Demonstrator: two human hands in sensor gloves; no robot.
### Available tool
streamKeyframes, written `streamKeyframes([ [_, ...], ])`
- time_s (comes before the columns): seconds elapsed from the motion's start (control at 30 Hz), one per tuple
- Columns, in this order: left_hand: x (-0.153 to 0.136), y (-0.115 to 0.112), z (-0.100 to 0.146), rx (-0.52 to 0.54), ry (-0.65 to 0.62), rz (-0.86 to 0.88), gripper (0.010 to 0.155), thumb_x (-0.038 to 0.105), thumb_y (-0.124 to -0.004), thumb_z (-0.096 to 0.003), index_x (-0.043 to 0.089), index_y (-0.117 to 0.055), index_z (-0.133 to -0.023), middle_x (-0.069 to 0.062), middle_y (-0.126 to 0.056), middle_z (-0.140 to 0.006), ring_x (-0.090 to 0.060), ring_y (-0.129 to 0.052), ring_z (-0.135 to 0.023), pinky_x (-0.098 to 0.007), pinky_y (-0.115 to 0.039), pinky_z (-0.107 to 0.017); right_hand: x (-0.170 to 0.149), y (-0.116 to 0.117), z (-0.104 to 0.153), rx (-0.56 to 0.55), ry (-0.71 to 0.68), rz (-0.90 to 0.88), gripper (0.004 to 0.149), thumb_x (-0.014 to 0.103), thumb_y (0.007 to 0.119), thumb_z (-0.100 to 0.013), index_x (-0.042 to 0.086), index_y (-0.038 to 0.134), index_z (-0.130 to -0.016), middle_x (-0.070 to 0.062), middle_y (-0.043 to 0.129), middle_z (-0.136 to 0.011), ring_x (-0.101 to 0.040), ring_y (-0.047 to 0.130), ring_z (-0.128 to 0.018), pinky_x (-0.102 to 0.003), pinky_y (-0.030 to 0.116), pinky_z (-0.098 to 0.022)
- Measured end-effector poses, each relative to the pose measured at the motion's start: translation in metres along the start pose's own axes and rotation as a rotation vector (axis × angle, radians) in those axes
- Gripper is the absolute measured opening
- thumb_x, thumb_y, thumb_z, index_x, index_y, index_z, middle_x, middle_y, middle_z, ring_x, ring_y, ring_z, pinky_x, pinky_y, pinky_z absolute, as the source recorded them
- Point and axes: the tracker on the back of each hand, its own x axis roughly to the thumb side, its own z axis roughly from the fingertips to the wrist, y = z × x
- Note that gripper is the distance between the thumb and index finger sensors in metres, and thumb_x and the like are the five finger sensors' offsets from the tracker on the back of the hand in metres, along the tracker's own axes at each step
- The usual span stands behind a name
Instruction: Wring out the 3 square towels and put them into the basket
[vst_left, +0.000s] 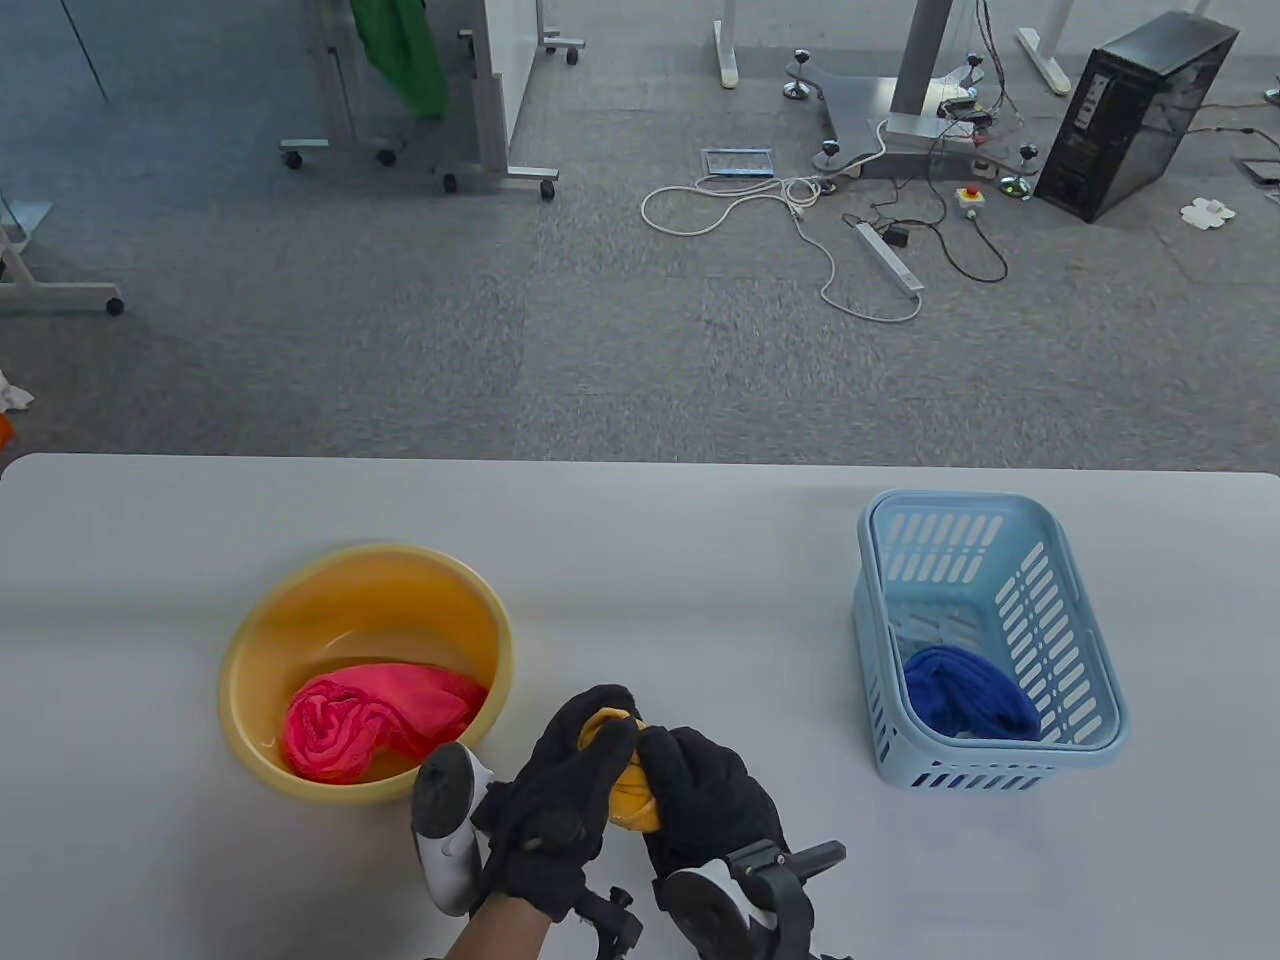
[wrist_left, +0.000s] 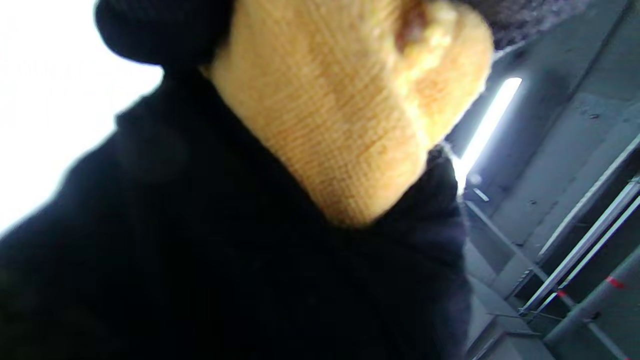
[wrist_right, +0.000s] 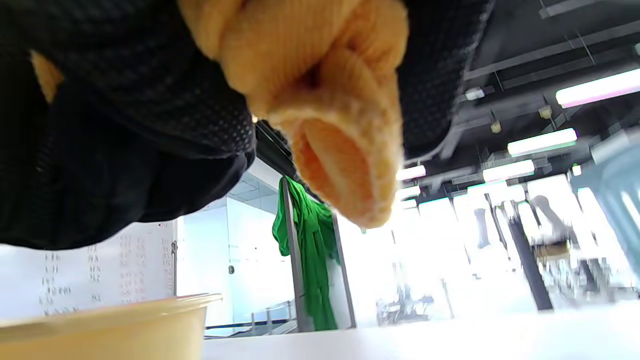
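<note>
Both gloved hands grip a rolled yellow towel (vst_left: 632, 785) over the table's front edge, right of the yellow basin (vst_left: 260, 640). My left hand (vst_left: 570, 775) holds its upper end and my right hand (vst_left: 700, 790) wraps its lower part. The twisted yellow towel (wrist_left: 345, 115) fills the left wrist view, and a yellow towel end (wrist_right: 340, 150) hangs out of the right glove. A pink towel (vst_left: 375, 715) lies in the basin. A blue towel (vst_left: 965, 692) lies in the light blue basket (vst_left: 1085, 650) at the right.
The yellow basin rim (wrist_right: 110, 312) shows low in the right wrist view. Bare white table (vst_left: 680, 560) lies between basin and basket. Beyond the table's far edge are carpet, cables and a computer tower (vst_left: 1135, 110).
</note>
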Motion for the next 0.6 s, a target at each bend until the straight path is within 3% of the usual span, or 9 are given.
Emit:
streamKeyframes([
  [0.37, 0.019, -0.001, 0.002, 0.054, -0.184, -0.213, 0.047, 0.046, -0.08, -0.058, 0.032, -0.072, -0.102, -0.005, -0.074, -0.101, -0.039, -0.086, -0.062, -0.034, -0.082, -0.027, -0.025, 0.018, -0.005, 0.232, 0.229, -0.592, 0.082, 0.033, 0.109, -0.037, 0.018, 0.06, -0.101, -0.008, 0.088, -0.083, -0.03, 0.102, -0.058, -0.038, 0.095, -0.038],
  [0.6, 0.023, 0.004, -0.003, -0.03, -0.226, -0.246, 0.043, 0.043, -0.084, -0.0571, 0.033, -0.078, -0.099, -0.002, -0.081, -0.095, -0.041, -0.085, -0.056, -0.035, -0.081, -0.025, -0.032, 0.029, -0.005, 0.386, 0.293, -0.808, 0.082, 0.035, 0.109, -0.035, 0.014, 0.063, -0.1, -0.008, 0.091, -0.079, -0.03, 0.103, -0.053, -0.037, 0.096, -0.035],
])
